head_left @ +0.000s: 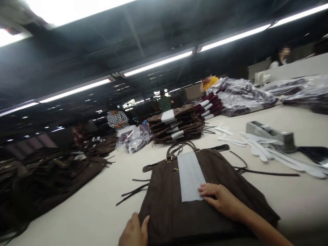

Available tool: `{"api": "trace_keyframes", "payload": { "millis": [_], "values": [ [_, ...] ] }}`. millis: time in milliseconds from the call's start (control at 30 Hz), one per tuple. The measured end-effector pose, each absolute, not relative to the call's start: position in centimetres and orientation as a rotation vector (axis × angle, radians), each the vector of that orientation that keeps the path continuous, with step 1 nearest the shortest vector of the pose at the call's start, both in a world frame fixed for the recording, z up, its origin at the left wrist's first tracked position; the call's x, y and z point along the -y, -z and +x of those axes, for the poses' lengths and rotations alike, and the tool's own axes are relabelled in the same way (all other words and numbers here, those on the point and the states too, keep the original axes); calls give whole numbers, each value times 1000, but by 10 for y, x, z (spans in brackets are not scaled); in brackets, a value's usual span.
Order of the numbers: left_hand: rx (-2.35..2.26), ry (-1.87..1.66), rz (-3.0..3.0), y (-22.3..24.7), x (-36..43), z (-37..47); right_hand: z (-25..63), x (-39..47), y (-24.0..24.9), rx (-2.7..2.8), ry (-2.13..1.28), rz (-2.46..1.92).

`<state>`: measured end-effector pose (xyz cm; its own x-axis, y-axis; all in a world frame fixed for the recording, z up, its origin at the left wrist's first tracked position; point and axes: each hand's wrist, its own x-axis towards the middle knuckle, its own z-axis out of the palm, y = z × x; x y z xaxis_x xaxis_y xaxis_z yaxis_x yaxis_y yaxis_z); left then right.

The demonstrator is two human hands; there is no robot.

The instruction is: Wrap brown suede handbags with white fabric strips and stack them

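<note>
We had a dark brown bag lying flat on the counter right in front of us, handles pointing away. A pale strip already lay down its middle. Our right hand rested flat, fingers spread, on the strip's lower corner, gripping nothing; our left hand pressed the bag's near left edge, fingers loosely bent. More strips waited beside a tape dispenser. A stack of wrapped bags looked finished; a heap of bare bags to our left seemed left to do.
</note>
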<state>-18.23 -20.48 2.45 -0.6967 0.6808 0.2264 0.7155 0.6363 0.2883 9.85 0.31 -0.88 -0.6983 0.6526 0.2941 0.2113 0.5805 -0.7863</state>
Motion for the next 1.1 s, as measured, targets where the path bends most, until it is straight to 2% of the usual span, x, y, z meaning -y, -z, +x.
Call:
{"api": "trace_keyframes", "payload": {
  "millis": [100, 200, 300, 367, 533, 700, 933, 1000, 1100],
  "values": [
    [2717, 938, -1135, -43, 206, -169, 100, -11, 20, 2281, -994, -647],
    [2543, 1770, -1058, -46, 194, -159, 100, -21, 36, 2299, -991, -616],
    [2213, 2493, -895, -26, 180, -160, 98, -26, 47, 2299, -962, -624],
    [2141, 2672, -740, -7, 176, -164, 96, -25, 49, 2286, -914, -656],
    [2299, 2733, -607, 6, 189, -173, 98, -16, 38, 2297, -887, -708],
    [2504, 2810, -745, -23, 198, -179, 100, -13, 25, 2272, -943, -713],
    [2449, 2578, -942, -65, 184, -180, 103, -14, 21, 2255, -1025, -766],
    [2537, 2300, -1017, -78, 179, -184, 104, -15, 21, 2273, -1039, -788],
    [2772, 1474, -1175, -91, 175, -192, 104, -16, 19, 2300, -1051, -832]
  ]
}}
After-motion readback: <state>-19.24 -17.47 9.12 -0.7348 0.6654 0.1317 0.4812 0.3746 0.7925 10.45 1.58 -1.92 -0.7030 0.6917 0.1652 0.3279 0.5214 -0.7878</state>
